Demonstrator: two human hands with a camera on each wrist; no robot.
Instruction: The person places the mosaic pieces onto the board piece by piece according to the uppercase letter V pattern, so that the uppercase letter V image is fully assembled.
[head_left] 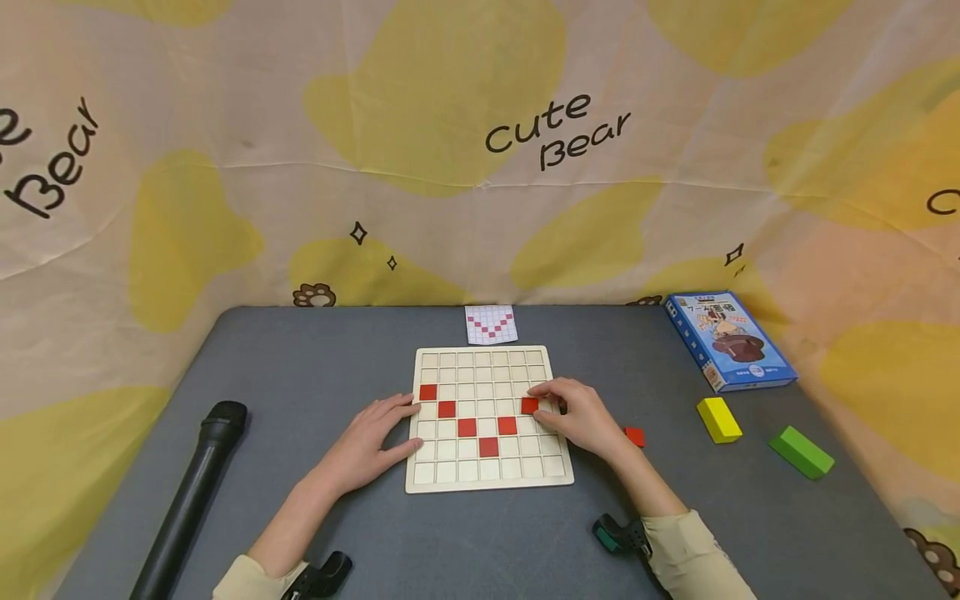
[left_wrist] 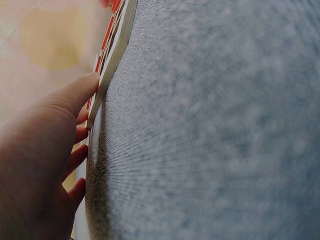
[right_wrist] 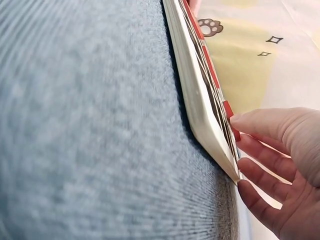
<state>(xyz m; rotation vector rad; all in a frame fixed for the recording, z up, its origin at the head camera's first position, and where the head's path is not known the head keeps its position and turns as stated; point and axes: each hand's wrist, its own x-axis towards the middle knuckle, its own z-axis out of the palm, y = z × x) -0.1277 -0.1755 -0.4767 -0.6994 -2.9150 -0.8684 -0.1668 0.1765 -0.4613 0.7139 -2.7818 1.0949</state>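
A pale grid board (head_left: pixel 448 473) lies on the table with several red square tiles (head_left: pixel 488 447) set in its cells in a V shape. My right hand (head_left: pixel 581 421) pinches a red tile (head_left: pixel 529 406) between thumb and fingers at a cell on the board's right side. In the right wrist view the thumb presses on that tile (right_wrist: pixel 229 111), and other fingertips touch the board's edge. My left hand (head_left: pixel 363 446) rests against the board's left edge, fingers fairly straight, thumb touching the rim (left_wrist: pixel 116 55).
A pattern card (head_left: pixel 491 325) with a pink V stands behind the board. Right of my right hand are a red piece (head_left: pixel 635 437), a yellow block (head_left: pixel 719 420), a green block (head_left: pixel 802 452) and a blue box (head_left: pixel 731 341). A black microphone-like object (head_left: pixel 191 500) lies at left.
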